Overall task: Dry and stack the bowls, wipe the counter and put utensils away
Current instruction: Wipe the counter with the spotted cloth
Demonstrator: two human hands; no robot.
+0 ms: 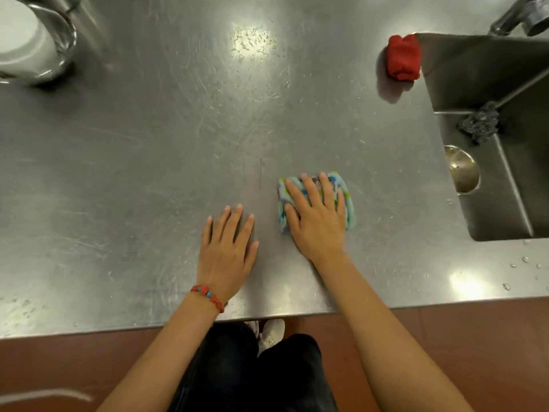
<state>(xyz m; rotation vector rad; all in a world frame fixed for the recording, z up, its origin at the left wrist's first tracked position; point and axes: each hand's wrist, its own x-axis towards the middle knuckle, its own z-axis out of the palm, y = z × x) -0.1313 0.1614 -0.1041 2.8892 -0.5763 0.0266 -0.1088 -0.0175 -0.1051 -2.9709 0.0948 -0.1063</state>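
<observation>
- My right hand point(316, 217) lies flat, fingers straight and a little spread, pressing down on the folded blue-and-green patterned cloth point(347, 200); nothing is curled round it.
- My left hand point(227, 248) rests open and flat on the scratched stainless-steel tabletop point(133, 144), just beside the cloth on its left, holding nothing.
- The cloth sits near the front edge, right of centre. It looks longer front to back than across, though my hand covers much of it.
- Most of the unwiped surface stretches away from me and to the left; a patch of water droplets point(252, 44) glints far ahead, and a few more drops lie at the front right. I judge the right hand alone carries the wipe, pushing forward and leftward.
- The sunken steel sink point(505, 215) is to the right of the cloth, with a small steel bowl point(462, 171) and a dark steel-wool scourer point(479, 121) inside.
- A bunched red cloth point(404, 56) lies at the sink's far corner.
- At the far left, a white bowl nested in a steel bowl point(64, 40) is cut off by the frame; I cannot tell how many are stacked.
- No utensils are visible.
</observation>
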